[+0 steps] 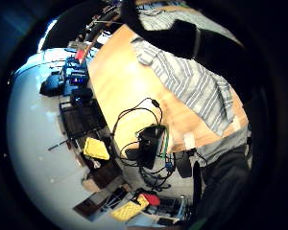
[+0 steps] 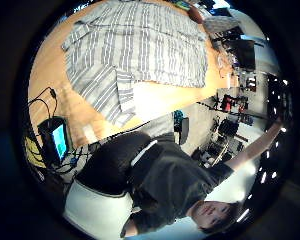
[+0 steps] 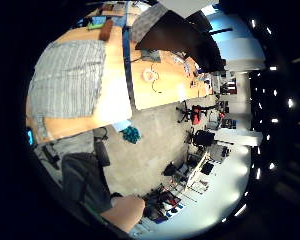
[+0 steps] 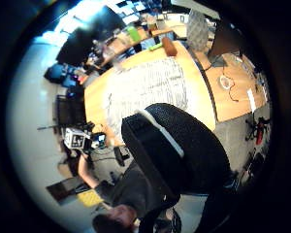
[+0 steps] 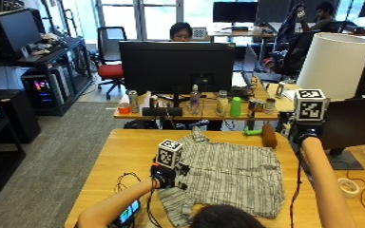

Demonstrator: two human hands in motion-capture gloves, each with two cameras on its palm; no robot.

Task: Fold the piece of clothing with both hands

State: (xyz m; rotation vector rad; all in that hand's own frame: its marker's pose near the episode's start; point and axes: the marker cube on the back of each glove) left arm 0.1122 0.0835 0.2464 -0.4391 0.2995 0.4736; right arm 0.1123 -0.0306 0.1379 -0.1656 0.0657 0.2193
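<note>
A grey-and-white striped shirt (image 5: 233, 173) lies spread flat on the wooden desk (image 5: 125, 149) in front of the person, body of the garment toward the middle of the desk, collar end toward the far edge, one sleeve (image 5: 173, 202) running down toward the near edge at the person's left. Left hand (image 5: 163, 175) is low over the desk at the shirt's left edge, next to the sleeve; whether it touches the cloth cannot be told from the outside view, and its fingers cannot be made out, so open or closed is undetermined. The left palm views show the shirt (image 2: 140, 50) some way off from the palm, lying flat, sleeve (image 1: 197, 91) draped toward the desk edge; nothing fills those views. Right hand (image 5: 304, 133) is raised well above the desk, off the shirt's right side, arm stretched upward; finger state cannot be told. The right palm views look down on the shirt (image 3: 65, 82) from a height, nothing near the palm. On the desk near the left forearm: a small device with a lit screen (image 5: 129, 212) and black cables (image 5: 127, 179). A brown cylindrical object (image 5: 269, 135) lies at the far right corner, just beyond the shirt. A roll of tape (image 5: 348, 186) sits on the neighbouring desk to the right.
</note>
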